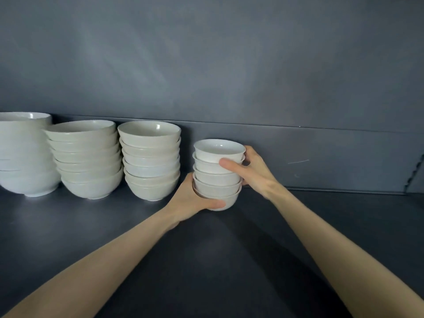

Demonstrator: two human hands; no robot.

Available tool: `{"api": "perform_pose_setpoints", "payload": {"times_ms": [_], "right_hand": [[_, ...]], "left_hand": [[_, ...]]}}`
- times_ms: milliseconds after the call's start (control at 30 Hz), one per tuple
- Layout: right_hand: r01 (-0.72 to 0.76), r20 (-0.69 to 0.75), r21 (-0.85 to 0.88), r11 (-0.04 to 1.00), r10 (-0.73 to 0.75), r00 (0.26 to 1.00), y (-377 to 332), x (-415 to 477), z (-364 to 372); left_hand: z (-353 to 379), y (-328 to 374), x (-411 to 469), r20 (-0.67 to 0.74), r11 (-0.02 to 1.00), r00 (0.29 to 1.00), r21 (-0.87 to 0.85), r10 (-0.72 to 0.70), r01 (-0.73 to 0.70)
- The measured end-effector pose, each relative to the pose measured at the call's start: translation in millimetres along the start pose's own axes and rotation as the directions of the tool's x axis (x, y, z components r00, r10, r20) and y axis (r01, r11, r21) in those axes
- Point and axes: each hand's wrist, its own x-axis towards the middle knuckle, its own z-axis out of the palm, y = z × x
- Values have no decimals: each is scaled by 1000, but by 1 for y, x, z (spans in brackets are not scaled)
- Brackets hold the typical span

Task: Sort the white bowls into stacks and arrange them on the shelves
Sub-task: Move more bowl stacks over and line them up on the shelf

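A stack of several small white bowls [218, 177] stands upright near the back of the dark shelf [206, 260]. My left hand [192, 200] cups the bottom bowl from the left, thumb across its front. My right hand [250, 171] grips the upper bowls from the right, thumb on the front. I cannot tell whether the stack's base touches the shelf. To its left stand three taller stacks of white bowls: a medium stack [150, 160], a wider stack [86, 160], and the largest stack [25, 154] at the left edge.
The shelf's dark back wall [229, 76] rises right behind the stacks. A low ledge [321, 157] runs along the back. A notched bracket [414, 173] shows at the far right. Bare shelf surface lies to the right of the small stack and in front.
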Motion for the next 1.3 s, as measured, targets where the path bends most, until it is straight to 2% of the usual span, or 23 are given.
{"api": "perform_pose_setpoints", "payload": {"times_ms": [100,333,500,1300], "right_hand": [[-6,-4,9,1000,6,1000,2,2,2],[-11,3,19,1000,11,1000,4,8,6],[-29,8,0,1000,29,1000,3,13,7],[-28,37,9,1000,28,999,5,18,11]], "left_hand": [[-4,-7,1,13,1000,1000,7,-22,22],[-3,-17,4,-137,981,981,120,-135,152],[-2,-21,5,-178,977,973,129,-146,170],[-4,-24,6,-147,978,974,91,-174,188]]}}
